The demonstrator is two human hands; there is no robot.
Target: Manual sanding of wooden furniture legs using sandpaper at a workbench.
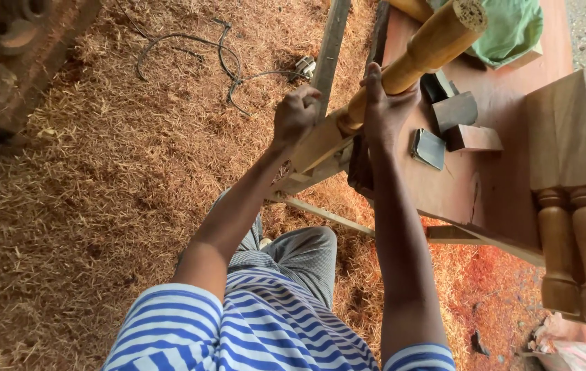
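A long turned wooden leg (422, 53) lies slanted across the edge of a reddish wooden workbench (506, 185), its round end pointing up to the right. My right hand (383, 103) is wrapped around its rounded part near the square section. My left hand (295, 114) is closed in a fist at the square lower end of the leg (317, 144); whether it holds a small tool there is hidden.
Wood shavings (100, 192) cover the floor, with a dark cable (227, 65) lying on them. On the bench sit small wood blocks (456, 110), a flat metal piece (428, 148) and a green cloth (513, 27). More turned legs (581, 254) stand at the right.
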